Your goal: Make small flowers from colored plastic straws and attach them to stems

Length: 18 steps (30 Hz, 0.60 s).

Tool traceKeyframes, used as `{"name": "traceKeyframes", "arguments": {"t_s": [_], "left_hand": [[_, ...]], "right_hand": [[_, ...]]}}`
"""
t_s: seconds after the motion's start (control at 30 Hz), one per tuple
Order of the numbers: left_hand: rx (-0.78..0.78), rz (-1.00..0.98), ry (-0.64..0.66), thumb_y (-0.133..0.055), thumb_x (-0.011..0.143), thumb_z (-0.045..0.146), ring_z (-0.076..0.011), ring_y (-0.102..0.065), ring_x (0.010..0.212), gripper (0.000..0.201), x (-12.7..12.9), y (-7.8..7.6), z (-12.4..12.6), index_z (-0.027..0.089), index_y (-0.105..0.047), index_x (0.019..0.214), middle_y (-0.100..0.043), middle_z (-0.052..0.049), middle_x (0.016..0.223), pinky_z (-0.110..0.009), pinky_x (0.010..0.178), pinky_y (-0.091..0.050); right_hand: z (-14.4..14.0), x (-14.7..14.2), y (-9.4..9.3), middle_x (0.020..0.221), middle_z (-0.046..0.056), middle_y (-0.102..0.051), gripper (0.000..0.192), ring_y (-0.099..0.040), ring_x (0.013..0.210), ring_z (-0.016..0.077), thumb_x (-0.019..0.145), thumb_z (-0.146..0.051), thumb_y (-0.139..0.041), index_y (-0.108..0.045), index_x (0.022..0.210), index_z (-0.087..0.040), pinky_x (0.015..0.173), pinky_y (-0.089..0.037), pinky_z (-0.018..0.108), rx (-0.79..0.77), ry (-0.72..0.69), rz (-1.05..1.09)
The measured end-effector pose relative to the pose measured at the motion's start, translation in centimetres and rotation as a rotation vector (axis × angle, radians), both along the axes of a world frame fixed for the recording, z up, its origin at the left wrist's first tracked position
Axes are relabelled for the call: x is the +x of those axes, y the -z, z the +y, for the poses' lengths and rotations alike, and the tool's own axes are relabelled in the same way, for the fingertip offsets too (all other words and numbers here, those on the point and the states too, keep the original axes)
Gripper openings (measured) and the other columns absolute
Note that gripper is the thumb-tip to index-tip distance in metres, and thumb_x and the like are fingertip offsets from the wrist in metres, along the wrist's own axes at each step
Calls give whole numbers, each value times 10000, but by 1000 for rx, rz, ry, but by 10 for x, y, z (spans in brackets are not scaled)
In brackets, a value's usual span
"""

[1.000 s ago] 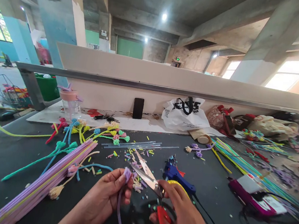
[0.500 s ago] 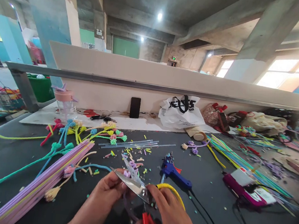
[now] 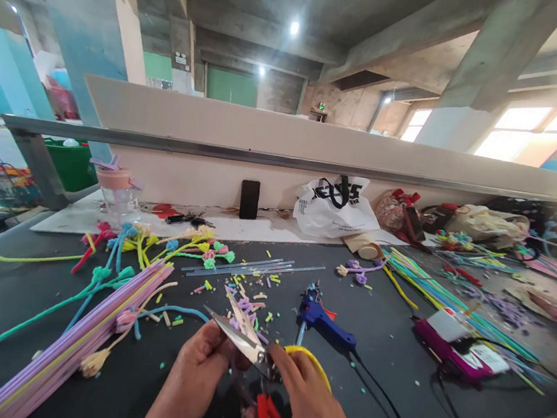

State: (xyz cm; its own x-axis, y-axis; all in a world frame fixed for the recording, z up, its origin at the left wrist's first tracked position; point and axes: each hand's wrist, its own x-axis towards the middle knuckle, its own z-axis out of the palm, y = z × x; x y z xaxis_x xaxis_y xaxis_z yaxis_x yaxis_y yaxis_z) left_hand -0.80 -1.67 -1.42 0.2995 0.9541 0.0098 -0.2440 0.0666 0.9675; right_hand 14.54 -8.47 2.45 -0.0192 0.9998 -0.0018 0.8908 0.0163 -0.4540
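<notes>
Scissors (image 3: 249,345) with red handles are in my right hand (image 3: 311,404), which is closed around them. Their blades stand apart and point up and left, over the tips of my left hand (image 3: 193,377). That hand is closed, pinching a purple chenille stem (image 3: 239,387) that hangs in a dim curve between the two hands; its upper end is largely hidden by fingers and blades. Just beyond the blades lie small purple, yellow and pink cut-off bits (image 3: 246,304). A yellow roll or ring (image 3: 314,361) shows partly behind my right fingers.
A blue glue gun (image 3: 328,325) with its cord lies to the right. At left are a bundle of pink-purple stems (image 3: 93,335) and several knotted chenille flowers (image 3: 154,242). Clear glue sticks (image 3: 251,270), a phone (image 3: 249,199), a white bag (image 3: 336,209) and a cup (image 3: 118,194) are farther back.
The scissors and both hands have shifted slightly down and left in view. The purple bit seen earlier at my left fingertips between the blades no longer shows there.
</notes>
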Motion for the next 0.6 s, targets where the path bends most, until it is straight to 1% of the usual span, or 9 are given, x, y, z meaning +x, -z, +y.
{"name": "traceKeyframes", "arguments": {"t_s": [0.17, 0.3, 0.4, 0.5, 0.6], "left_hand": [[25, 8, 2, -584, 764, 318, -130, -519, 634, 180, 0, -3, 0, 164, -624, 848, -645, -24, 784, -234, 627, -417], [59, 53, 0, -549, 792, 332, -131, -511, 635, 213, 0, -3, -1, 167, -609, 913, -638, -22, 790, -239, 629, -419], [63, 74, -1, -550, 794, 327, -127, -503, 634, 237, -1, -4, -2, 165, -605, 958, -634, -23, 790, -235, 624, -417], [61, 76, 0, -555, 792, 320, -128, -503, 635, 240, -2, -7, -3, 155, -615, 955, -629, -22, 751, -230, 617, -417], [42, 34, 14, -565, 787, 318, -135, -522, 667, 252, -2, -10, -3, 161, -616, 979, -644, -30, 792, -229, 635, -425]], "right_hand": [[2, -1, 1, 1089, 135, -544, 564, -563, 934, 265, 705, -362, -544, -458, 1234, -186, 770, -481, 390, -21, -7, 7], [3, 0, 5, 1084, 136, -557, 546, -576, 925, 272, 713, -359, -542, -462, 1227, -192, 757, -486, 399, -1, -15, -29], [4, 2, 10, 1054, 131, -585, 543, -594, 888, 269, 706, -356, -560, -475, 1216, -193, 731, -493, 387, 34, -31, -62], [5, 3, 15, 1028, 121, -614, 514, -611, 852, 258, 713, -345, -561, -500, 1201, -196, 706, -502, 362, 84, -64, -101], [7, 6, 21, 1023, 131, -628, 498, -620, 848, 270, 735, -337, -535, -508, 1209, -185, 697, -510, 370, 125, -73, -150]]}}
